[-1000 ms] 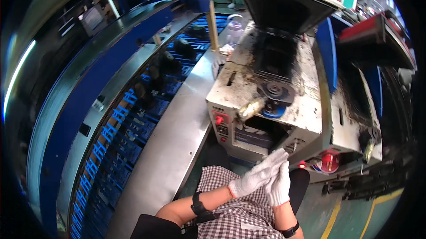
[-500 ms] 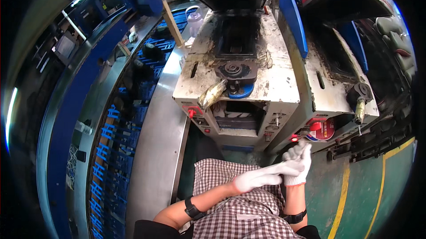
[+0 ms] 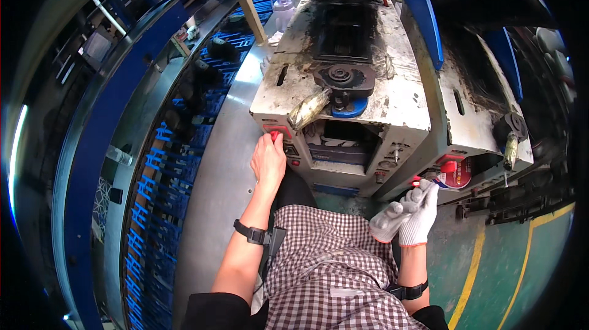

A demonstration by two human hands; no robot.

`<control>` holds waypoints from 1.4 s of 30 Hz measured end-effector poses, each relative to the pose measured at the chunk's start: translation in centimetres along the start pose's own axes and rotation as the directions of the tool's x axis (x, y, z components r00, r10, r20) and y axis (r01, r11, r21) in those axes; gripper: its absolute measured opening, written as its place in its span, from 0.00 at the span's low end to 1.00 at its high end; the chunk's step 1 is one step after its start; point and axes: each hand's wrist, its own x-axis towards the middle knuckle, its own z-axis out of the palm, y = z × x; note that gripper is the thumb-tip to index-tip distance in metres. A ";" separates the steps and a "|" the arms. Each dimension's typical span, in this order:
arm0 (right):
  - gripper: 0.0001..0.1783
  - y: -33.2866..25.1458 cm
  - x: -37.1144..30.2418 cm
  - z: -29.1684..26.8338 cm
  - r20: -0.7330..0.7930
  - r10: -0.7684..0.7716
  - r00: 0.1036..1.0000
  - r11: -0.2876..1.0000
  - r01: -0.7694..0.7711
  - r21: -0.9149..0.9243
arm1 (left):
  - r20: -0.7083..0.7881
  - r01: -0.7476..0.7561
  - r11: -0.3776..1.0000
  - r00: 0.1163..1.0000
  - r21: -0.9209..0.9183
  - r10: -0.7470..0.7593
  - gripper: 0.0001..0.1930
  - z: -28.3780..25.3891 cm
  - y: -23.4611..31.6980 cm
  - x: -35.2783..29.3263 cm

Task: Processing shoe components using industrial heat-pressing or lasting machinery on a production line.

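My left hand [image 3: 269, 159] is bare. Its fingers close on a red rotary switch [image 3: 274, 135] at the left of the worn white machine's [image 3: 368, 106] front panel. In front of the apron [image 3: 331, 244], my right hand [image 3: 419, 216] wears a white knit glove with an orange cuff edge. It grips a loose white work glove [image 3: 386, 222], which hangs out on its left side. Atop the machine's front sits a dark round-hubbed metal fitting [image 3: 341, 78] with a tape-wrapped handle [image 3: 308, 109].
A second similar machine [image 3: 478, 103] stands to the right, with a red switch [image 3: 450, 164]. Along my left run a steel table [image 3: 211, 219] and a rack with blue prongs [image 3: 144, 186]. A lilac jug [image 3: 283, 11] stands behind. Yellow lines [image 3: 469, 275] mark the green floor.
My left hand has come out of its glove and moved left and forward onto the red switch. The glove stays in my right hand. The whole view has shifted slightly.
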 end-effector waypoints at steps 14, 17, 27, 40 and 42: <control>0.24 6.9 -3.2 4.0 0.603 0.226 0.765 0.886 0.095 -0.453 | 0.868 0.907 0.064 0.374 -0.416 0.327 0.40 -1.7 5.8 -14.0; 0.25 6.8 -3.1 3.9 0.859 0.023 0.511 0.432 0.770 -0.470 | 0.741 0.739 0.046 0.668 -0.672 0.070 0.39 -3.1 5.3 -12.5; 0.23 7.2 -1.9 0.7 0.601 0.156 0.784 0.688 0.351 -0.635 | 0.141 0.032 0.993 0.989 0.118 -0.048 0.31 -7.7 -7.4 -1.3; 0.47 7.5 -4.5 2.9 0.726 0.302 0.617 0.936 -0.337 -0.102 | 0.788 0.796 -0.081 0.606 -0.600 0.111 0.35 -0.9 7.5 -14.9; 0.43 8.5 -5.0 2.1 0.743 0.259 0.617 0.952 -0.294 -0.087 | 0.791 0.780 -0.135 0.609 -0.611 -0.059 0.33 -1.0 8.9 -15.3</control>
